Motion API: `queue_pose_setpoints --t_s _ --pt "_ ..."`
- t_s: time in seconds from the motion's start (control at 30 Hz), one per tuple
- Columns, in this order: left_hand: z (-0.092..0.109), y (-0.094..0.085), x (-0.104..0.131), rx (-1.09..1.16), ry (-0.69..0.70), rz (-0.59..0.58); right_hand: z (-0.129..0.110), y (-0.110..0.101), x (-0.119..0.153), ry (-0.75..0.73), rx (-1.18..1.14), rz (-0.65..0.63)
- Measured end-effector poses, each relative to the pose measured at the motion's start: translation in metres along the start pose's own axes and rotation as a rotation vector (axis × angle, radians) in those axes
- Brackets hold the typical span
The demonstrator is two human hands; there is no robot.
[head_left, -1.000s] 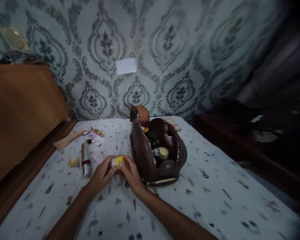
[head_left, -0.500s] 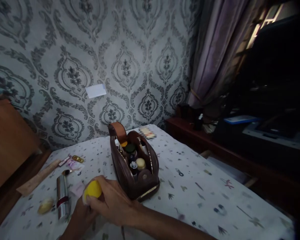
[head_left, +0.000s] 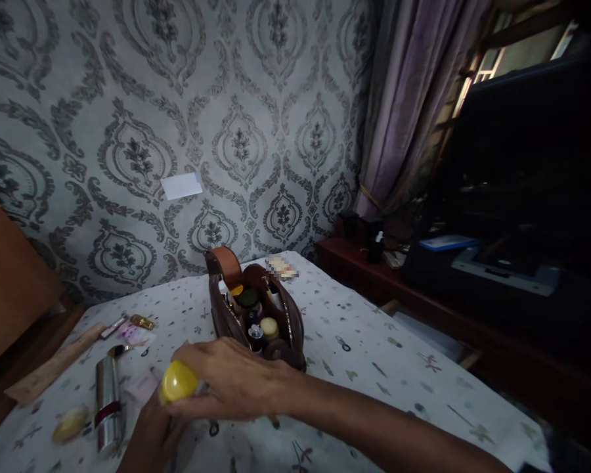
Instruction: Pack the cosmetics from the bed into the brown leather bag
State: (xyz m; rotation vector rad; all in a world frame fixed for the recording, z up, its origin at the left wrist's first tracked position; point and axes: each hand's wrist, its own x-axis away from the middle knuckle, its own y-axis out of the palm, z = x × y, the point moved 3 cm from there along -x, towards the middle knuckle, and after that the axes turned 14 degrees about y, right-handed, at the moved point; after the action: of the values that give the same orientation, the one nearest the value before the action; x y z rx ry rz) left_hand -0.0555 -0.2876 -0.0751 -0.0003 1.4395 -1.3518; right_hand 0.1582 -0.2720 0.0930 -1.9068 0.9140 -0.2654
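From where I stand, the person's right hand point(head_left: 226, 380) curls around a smooth, rounded yellow object point(head_left: 178, 382), near the left part of a white cloth point(head_left: 404, 394) printed with small plants. The left hand point(head_left: 160, 417) is just below it, against the right one (its fingers are hidden, so I cannot tell whether they grip anything).

Just beyond the right hand stands a dark brown leather bag point(head_left: 220, 318) with its zip open and a tan strap point(head_left: 226, 263) arching over its far end. Inside I make out a small round jar with a cream lid point(head_left: 269, 328), a silver-topped bottle point(head_left: 255, 332) beside it and a jar with a dark green lid point(head_left: 249, 299) behind them.

Towards the left edge of the cloth lies a shiny silver cylinder with a dark red band point(head_left: 108, 401), with a cream oval item point(head_left: 69, 424) to its left. Near its far end is a small dark-tipped brush point(head_left: 121, 350); further off are a short gold tube point(head_left: 142, 322) and a pink-and-white packet point(head_left: 135, 334). A long peach-coloured strip point(head_left: 56, 364) lies along the left edge.

At the far right corner, past the bag, sits a flat pale item point(head_left: 282, 267) (blurred out, so I can't read it).
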Motion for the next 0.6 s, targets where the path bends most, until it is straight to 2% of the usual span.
queue_pose_setpoints --t_s 0.1,0.2,0.4,0.6 --pt "0.013 -0.003 -0.01 -0.025 0.038 -0.001 0.005 -0.013 -0.002 0.01 -0.039 0.04" --pt "0.018 -0.002 -0.016 -0.04 -0.007 -0.045 0.012 -0.026 -0.006 0.05 -0.115 0.068" --pt "0.004 0.002 -0.01 -0.038 -0.032 -0.199 0.037 -0.05 -0.014 0.095 -0.349 0.154" --pt "-0.004 0.004 -0.007 -0.056 -0.014 -0.216 0.069 -0.062 -0.022 0.32 -0.759 0.095"
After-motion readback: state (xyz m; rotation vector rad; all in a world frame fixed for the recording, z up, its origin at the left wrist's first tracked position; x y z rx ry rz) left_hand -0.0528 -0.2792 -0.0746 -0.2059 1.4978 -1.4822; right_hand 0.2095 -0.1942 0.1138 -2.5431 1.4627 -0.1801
